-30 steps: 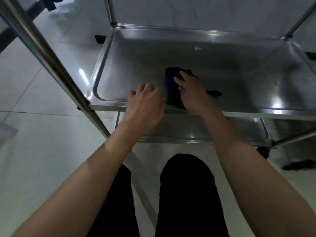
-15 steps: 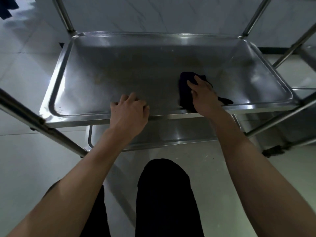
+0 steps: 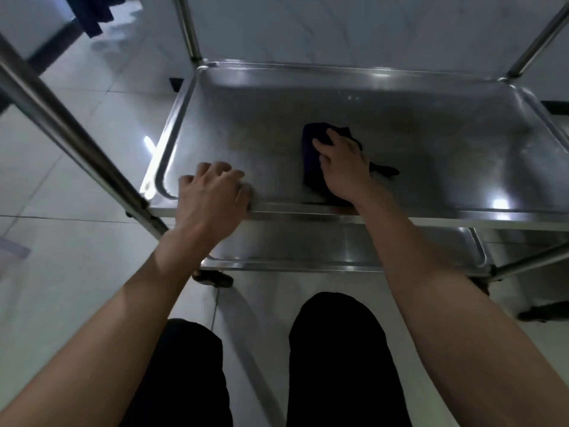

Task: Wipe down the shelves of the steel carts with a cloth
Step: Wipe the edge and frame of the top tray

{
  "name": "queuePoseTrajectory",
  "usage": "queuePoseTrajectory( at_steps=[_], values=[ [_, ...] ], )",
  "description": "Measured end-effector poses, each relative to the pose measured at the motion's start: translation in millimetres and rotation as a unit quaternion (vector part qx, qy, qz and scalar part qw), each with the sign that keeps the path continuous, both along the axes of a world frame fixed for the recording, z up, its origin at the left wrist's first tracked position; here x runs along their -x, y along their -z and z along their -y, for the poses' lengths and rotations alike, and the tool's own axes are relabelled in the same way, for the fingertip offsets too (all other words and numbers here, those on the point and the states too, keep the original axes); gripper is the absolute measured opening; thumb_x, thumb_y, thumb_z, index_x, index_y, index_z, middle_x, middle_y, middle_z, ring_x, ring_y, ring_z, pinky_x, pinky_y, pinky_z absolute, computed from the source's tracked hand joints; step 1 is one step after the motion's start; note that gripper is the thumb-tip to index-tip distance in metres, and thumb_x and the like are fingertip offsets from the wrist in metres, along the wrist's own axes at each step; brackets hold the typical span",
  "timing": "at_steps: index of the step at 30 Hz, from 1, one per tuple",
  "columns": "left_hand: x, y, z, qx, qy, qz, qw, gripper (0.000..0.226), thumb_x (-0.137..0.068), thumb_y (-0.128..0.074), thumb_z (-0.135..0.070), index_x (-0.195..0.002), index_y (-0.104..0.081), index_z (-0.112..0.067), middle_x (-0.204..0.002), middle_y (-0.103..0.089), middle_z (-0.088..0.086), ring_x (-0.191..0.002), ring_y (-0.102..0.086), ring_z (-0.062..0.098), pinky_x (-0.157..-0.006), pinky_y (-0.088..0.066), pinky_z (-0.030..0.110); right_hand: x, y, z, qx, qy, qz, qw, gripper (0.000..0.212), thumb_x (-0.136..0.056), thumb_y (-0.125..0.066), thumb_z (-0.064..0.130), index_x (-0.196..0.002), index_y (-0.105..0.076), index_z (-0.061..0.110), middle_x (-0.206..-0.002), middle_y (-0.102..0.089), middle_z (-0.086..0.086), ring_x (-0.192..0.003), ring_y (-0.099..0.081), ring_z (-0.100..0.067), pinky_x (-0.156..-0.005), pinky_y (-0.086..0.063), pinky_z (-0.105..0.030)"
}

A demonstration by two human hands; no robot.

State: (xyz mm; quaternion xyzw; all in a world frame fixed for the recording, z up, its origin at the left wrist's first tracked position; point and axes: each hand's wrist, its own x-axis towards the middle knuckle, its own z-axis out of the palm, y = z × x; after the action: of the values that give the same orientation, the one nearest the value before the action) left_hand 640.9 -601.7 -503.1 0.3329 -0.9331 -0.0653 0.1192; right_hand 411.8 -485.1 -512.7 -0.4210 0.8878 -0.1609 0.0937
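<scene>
pressing a dark cloth [image 3: 311, 158] flat under the right hand [image 3: 345, 167], fingers spread, near the front middle of the shelf [image 3: 446, 143] — left hand [image 3: 212, 195] curls over the near rim. risk: loose cloth tail bunches, far corners get missed, or the cart rolls.

Dark purple cloth [image 3: 311, 155] at the silver-grey steel shelf's [image 3: 431, 143] centre; black trousers [image 3: 335, 359] at 6 o'clock; pale grey floor tiles [image 3: 61, 257].

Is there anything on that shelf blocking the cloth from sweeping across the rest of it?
Nothing visible does. The right hand presses the dark cloth on the shelf, whose surface shows only smears. The left hand grips the near rim.
</scene>
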Motion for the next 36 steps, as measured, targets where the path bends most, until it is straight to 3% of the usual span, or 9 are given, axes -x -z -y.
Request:
queuePoseTrajectory(
  at_steps=[4, 9, 12, 14, 18, 22, 30, 33, 36],
  values=[
    [-21.4, 0.3, 16.9, -0.006, -0.058, 0.039, 0.998, 0.037, -0.1, -0.042, -0.048, -0.124, -0.064, -0.031, -0.132, -0.058, 0.001, -0.127, -0.048, 0.028, -0.102, -0.038, 0.057, -24.8, 2.7, 45.5, 0.011, -0.042, 0.014, 0.999, 0.046, -0.107, -0.029, 0.026, -0.152, -0.037, 0.033, -0.167, -0.012, 0.001, -0.151, -0.009, -0.031, -0.12, -0.014, -0.056],
    [-29.3, 1.2, 18.4, -0.027, -0.059, 0.027, 0.998, 0.038, -0.098, -0.041, -0.056, -0.118, -0.066, -0.035, -0.132, -0.057, -0.002, -0.127, -0.048, 0.025, -0.103, -0.037, 0.055, -49.3, 9.2, 99.6, 0.012, -0.103, 0.012, 0.995, 0.045, -0.106, -0.033, 0.027, -0.15, -0.04, 0.032, -0.166, -0.015, -0.002, -0.149, -0.016, -0.033, -0.118, -0.021, -0.055],
    [-29.5, 3.8, 19.6, -0.022, -0.082, 0.011, 0.996, 0.04, -0.094, -0.047, -0.062, -0.092, -0.065, -0.025, -0.117, -0.061, -0.003, -0.111, -0.056, 0.022, -0.096, -0.044, 0.048, -61.2, 8.6, 130.5, 0.008, -0.128, -0.003, 0.992, 0.044, -0.105, -0.036, 0.028, -0.148, -0.043, 0.034, -0.165, -0.019, -0.001, -0.148, -0.02, -0.031, -0.117, -0.026, -0.053],
    [-31.0, 7.7, 20.5, -0.02, -0.119, -0.011, 0.993, 0.05, -0.089, -0.053, -0.068, -0.085, -0.061, -0.018, -0.107, -0.06, 0.0, -0.098, -0.056, 0.02, -0.088, -0.049, 0.044, -69.4, 4.5, 150.3, 0.005, -0.151, -0.005, 0.989, 0.044, -0.104, -0.038, 0.025, -0.147, -0.045, 0.034, -0.164, -0.022, -0.002, -0.147, -0.024, -0.031, -0.116, -0.028, -0.053],
    [-34.5, 13.9, 21.1, -0.024, -0.148, -0.035, 0.988, 0.062, -0.085, -0.056, -0.073, -0.087, -0.068, -0.012, -0.103, -0.057, 0.003, -0.096, -0.053, 0.02, -0.084, -0.052, 0.041, -89.9, -5.3, 186.4, 0.007, -0.18, -0.013, 0.984, 0.041, -0.102, -0.042, 0.022, -0.141, -0.052, 0.033, -0.16, -0.03, -0.002, -0.141, -0.033, -0.033, -0.114, -0.031, -0.051],
    [-38.2, 16.7, 19.4, -0.02, -0.129, -0.053, 0.99, 0.058, -0.087, -0.057, -0.069, -0.088, -0.071, -0.012, -0.103, -0.058, 0.003, -0.095, -0.055, 0.02, -0.085, -0.052, 0.041, -109.3, -3.1, 201.6, 0.015, -0.189, -0.008, 0.982, 0.04, -0.105, -0.037, 0.031, -0.142, -0.05, 0.039, -0.162, -0.027, 0.004, -0.145, -0.027, -0.026, -0.114, -0.025, -0.044],
    [-35.2, 13.6, 10.6, -0.005, -0.132, -0.026, 0.991, 0.062, -0.088, -0.052, -0.072, -0.096, -0.07, -0.013, -0.106, -0.056, 0.003, -0.097, -0.055, 0.018, -0.084, -0.052, 0.037, -93.1, 2.9, 163.9, 0.052, -0.164, 0.002, 0.985, 0.041, -0.106, -0.04, 0.031, -0.146, -0.046, 0.035, -0.164, -0.024, 0.004, -0.147, -0.025, -0.022, -0.116, -0.027, -0.045],
    [-33.9, 9.7, 11.6, -0.02, -0.123, -0.007, 0.992, 0.056, -0.09, -0.052, -0.068, -0.105, -0.068, -0.017, -0.114, -0.057, 0.005, -0.106, -0.053, 0.022, -0.089, -0.051, 0.042, -69.5, 5.0, 132.9, 0.054, -0.144, 0.029, 0.988, 0.042, -0.105, -0.043, 0.03, -0.147, -0.045, 0.034, -0.164, -0.023, 0.005, -0.148, -0.024, -0.023, -0.119, -0.025, -0.046],
    [-23.1, 3.2, 8.7, -0.009, -0.061, 0.002, 0.998, 0.039, -0.097, -0.052, -0.048, -0.124, -0.064, -0.022, -0.13, -0.056, 0.006, -0.123, -0.049, 0.028, -0.102, -0.044, 0.052, -41.7, 6.3, 93.3, 0.067, -0.121, 0.047, 0.989, 0.042, -0.106, -0.043, 0.028, -0.148, -0.045, 0.03, -0.164, -0.022, 0.005, -0.15, -0.021, -0.022, -0.122, -0.02, -0.046]
  ],
)
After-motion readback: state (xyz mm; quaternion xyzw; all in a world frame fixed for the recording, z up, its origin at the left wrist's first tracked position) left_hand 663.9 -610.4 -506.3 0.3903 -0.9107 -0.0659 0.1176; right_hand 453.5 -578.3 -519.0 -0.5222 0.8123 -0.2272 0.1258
